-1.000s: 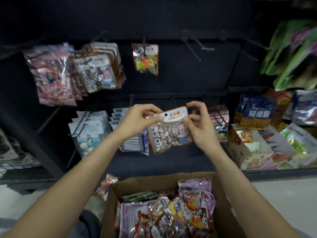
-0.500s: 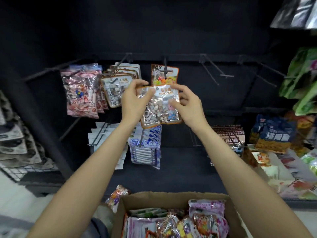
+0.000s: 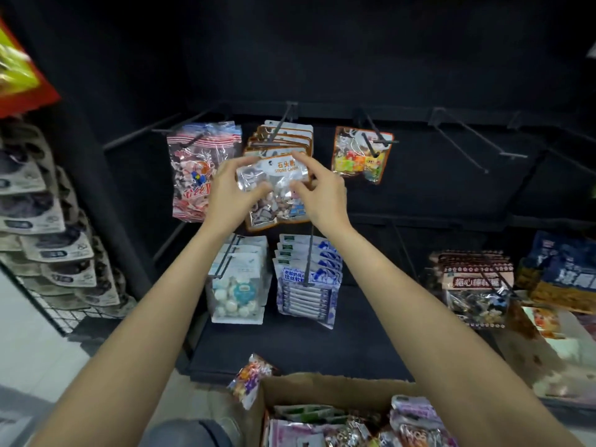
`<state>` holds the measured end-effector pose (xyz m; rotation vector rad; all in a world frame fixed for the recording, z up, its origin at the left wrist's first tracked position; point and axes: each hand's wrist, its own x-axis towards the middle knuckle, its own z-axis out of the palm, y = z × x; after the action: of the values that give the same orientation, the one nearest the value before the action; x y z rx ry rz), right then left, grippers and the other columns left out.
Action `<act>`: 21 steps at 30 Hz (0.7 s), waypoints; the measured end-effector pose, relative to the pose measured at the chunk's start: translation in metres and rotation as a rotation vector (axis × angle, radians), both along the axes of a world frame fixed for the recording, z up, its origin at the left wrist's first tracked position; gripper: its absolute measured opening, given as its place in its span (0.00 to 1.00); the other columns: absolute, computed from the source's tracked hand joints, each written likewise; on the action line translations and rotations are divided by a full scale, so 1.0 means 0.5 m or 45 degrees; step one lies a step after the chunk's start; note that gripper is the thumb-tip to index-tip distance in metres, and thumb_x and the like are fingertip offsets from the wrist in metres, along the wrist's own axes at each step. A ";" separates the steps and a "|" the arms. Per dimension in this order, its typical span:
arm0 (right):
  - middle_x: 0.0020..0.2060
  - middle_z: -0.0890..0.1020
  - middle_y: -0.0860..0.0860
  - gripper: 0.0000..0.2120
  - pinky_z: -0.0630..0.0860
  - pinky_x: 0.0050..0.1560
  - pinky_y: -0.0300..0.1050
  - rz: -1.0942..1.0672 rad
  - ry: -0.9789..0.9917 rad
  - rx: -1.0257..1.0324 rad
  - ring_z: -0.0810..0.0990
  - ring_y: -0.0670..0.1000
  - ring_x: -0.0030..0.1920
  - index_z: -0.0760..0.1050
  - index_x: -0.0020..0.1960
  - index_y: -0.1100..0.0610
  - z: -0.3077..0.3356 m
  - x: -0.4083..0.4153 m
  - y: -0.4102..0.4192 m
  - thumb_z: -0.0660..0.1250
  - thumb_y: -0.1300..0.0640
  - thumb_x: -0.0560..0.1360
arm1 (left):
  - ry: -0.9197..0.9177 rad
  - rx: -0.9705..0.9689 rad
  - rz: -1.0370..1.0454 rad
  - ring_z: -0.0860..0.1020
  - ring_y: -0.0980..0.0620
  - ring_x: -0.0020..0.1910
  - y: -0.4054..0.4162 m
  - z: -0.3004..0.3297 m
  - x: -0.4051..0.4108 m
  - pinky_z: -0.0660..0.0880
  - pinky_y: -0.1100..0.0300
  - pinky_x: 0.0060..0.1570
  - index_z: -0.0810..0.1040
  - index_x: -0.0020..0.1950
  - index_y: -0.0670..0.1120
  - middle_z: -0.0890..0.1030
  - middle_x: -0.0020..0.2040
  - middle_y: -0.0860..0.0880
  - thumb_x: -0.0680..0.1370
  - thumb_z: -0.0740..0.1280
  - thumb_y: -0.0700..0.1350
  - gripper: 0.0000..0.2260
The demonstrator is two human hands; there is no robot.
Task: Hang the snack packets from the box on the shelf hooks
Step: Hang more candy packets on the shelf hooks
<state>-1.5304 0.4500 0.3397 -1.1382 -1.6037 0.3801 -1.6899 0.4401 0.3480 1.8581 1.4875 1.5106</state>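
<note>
The box (image 3: 325, 387) runs off the bottom edge; the red bag (image 3: 19, 75) at top left is blurred; the held packet (image 3: 274, 188) covers the stack's (image 3: 283, 137) lower half

Both hands (image 3: 274, 191) now carry the stone-candy packet (image 3: 274, 191) up from above the box (image 3: 322, 385) — to the front of the matching hung stack (image 3: 283, 137).

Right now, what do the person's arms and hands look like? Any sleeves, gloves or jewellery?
Both forearms are bare as far as the picture shows, with no sleeves in view. The left hand and the right hand wear no gloves, and no rings, watch or bracelets show.
</note>
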 end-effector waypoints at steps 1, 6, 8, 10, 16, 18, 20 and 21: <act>0.33 0.72 0.37 0.23 0.66 0.32 0.29 -0.014 -0.013 -0.001 0.67 0.42 0.23 0.73 0.68 0.48 -0.001 -0.005 0.003 0.68 0.63 0.75 | 0.032 -0.004 0.002 0.67 0.59 0.62 0.006 0.001 0.001 0.61 0.64 0.59 0.72 0.66 0.49 0.71 0.64 0.52 0.71 0.73 0.49 0.24; 0.39 0.79 0.45 0.23 0.76 0.42 0.42 -0.098 -0.118 0.059 0.75 0.41 0.33 0.72 0.69 0.50 0.001 -0.022 0.016 0.68 0.60 0.75 | 0.132 0.044 -0.002 0.67 0.59 0.61 0.041 -0.006 -0.015 0.62 0.63 0.61 0.70 0.68 0.47 0.70 0.65 0.49 0.71 0.75 0.47 0.28; 0.47 0.81 0.51 0.24 0.76 0.45 0.49 -0.281 -0.471 0.184 0.79 0.51 0.42 0.71 0.70 0.53 -0.005 -0.023 0.030 0.69 0.57 0.75 | 0.240 0.094 0.036 0.67 0.58 0.61 0.064 -0.009 -0.012 0.62 0.64 0.60 0.69 0.68 0.45 0.70 0.65 0.48 0.71 0.74 0.48 0.28; 0.47 0.81 0.56 0.29 0.73 0.47 0.51 -0.513 -0.858 0.367 0.77 0.57 0.47 0.70 0.69 0.57 -0.017 -0.019 0.053 0.73 0.50 0.71 | 0.332 0.152 0.100 0.68 0.57 0.61 0.093 -0.011 -0.005 0.61 0.66 0.59 0.69 0.68 0.44 0.70 0.65 0.48 0.71 0.74 0.48 0.28; 0.59 0.71 0.59 0.48 0.66 0.59 0.52 -0.606 -1.218 0.108 0.70 0.59 0.56 0.48 0.78 0.56 -0.022 -0.020 0.108 0.69 0.38 0.70 | 0.402 0.291 0.151 0.67 0.53 0.62 0.165 -0.022 0.009 0.64 0.64 0.59 0.71 0.67 0.44 0.69 0.64 0.45 0.72 0.74 0.49 0.26; 0.62 0.68 0.59 0.48 0.65 0.62 0.53 -0.614 -1.178 0.027 0.68 0.59 0.59 0.43 0.78 0.54 -0.029 -0.027 0.117 0.68 0.38 0.71 | 0.421 0.289 0.209 0.66 0.48 0.67 0.177 -0.028 0.018 0.66 0.58 0.64 0.70 0.67 0.43 0.66 0.67 0.42 0.73 0.73 0.45 0.25; 0.68 0.64 0.61 0.44 0.64 0.64 0.54 -0.600 -1.131 -0.022 0.64 0.61 0.66 0.44 0.78 0.52 -0.038 -0.029 0.112 0.64 0.37 0.74 | 0.461 0.274 0.279 0.60 0.45 0.72 0.177 -0.036 0.028 0.61 0.55 0.69 0.70 0.68 0.43 0.61 0.73 0.42 0.74 0.70 0.43 0.23; 0.71 0.60 0.61 0.41 0.63 0.66 0.55 -0.583 -1.112 -0.027 0.61 0.61 0.70 0.46 0.78 0.52 -0.044 -0.028 0.105 0.62 0.39 0.75 | 0.484 0.275 0.306 0.56 0.44 0.74 0.173 -0.044 0.032 0.58 0.55 0.70 0.69 0.69 0.44 0.57 0.75 0.42 0.75 0.69 0.43 0.23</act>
<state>-1.5445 0.5024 0.3176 -1.7742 -1.9695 -0.4734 -1.6740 0.5267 0.3259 2.2612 1.8338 1.5343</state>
